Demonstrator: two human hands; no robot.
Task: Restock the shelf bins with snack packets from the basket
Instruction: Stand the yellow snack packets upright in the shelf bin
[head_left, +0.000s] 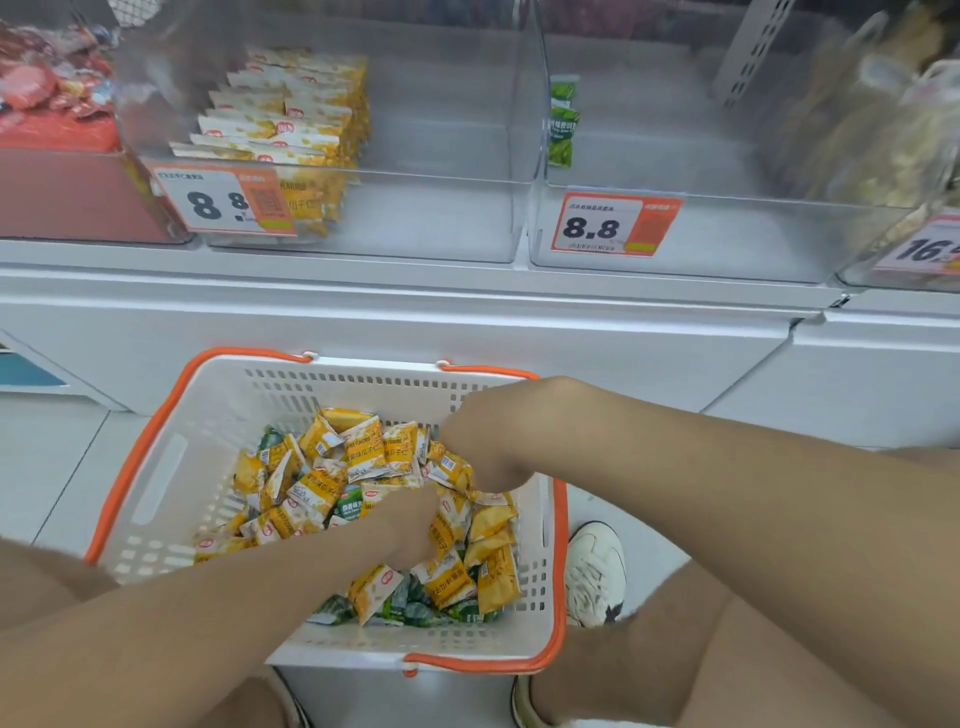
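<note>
fig. head view, crouched before the shelf (467, 291). the basket (156, 467) stands on the floor directly below the two clear bins, and both hands are down inside it. the left hand (410, 517) enters from the lower left and lies sunk in the middle of the heap; its fingers are hidden among the packets, so whether it grips anything cannot be told. the right hand (470, 449) enters from the right, knuckles up and fingers curled downward onto the heap at the basket's far side — a hold on a packet is likely but not shown.

the loose yellow packets (363, 452) lie jumbled with no shared long axis; a few green packets (415, 608) show through at the near edge. key relation: both targets lie up and forward of the hands. the yellow bin (441, 156), holding a tidy upright row (291, 114) along its left side, is above and to the left; the green bin (675, 130), with only a short stack (563, 122) against its left wall, is above the right hand. the right hand is the nearer to the shelf — the left sits lower and closer to the body.
</note>
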